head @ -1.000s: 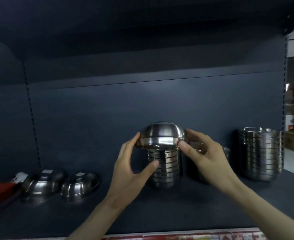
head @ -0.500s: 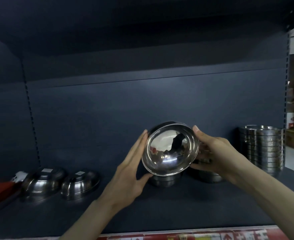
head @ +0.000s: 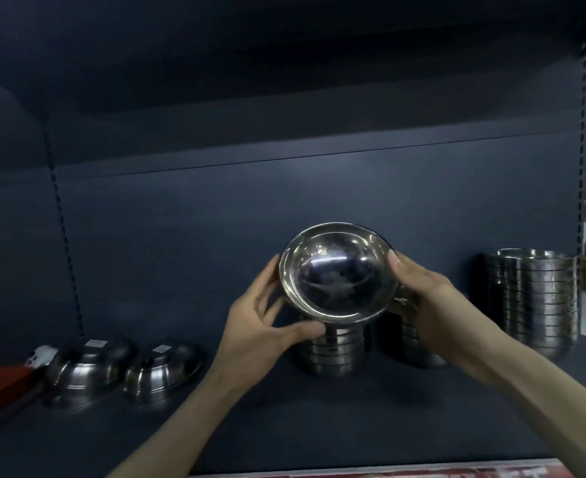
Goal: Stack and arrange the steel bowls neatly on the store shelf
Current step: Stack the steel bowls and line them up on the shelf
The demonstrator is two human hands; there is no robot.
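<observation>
Steel bowl (head: 338, 274) is just above the middle stack (head: 333, 350) on the shelf (head: 284, 426). Your left hand (head: 260, 319) and right hand (head: 429, 305) each clasp its rim with curled fingers. Level it mouth up, centre it, and lower till it nests. It looks shiny and smooth, mouth tilted toward you.

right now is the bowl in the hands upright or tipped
Tipped: the bowl shows its mouth and shiny inside to the camera, the left hand and right hand holding its rim.
</observation>
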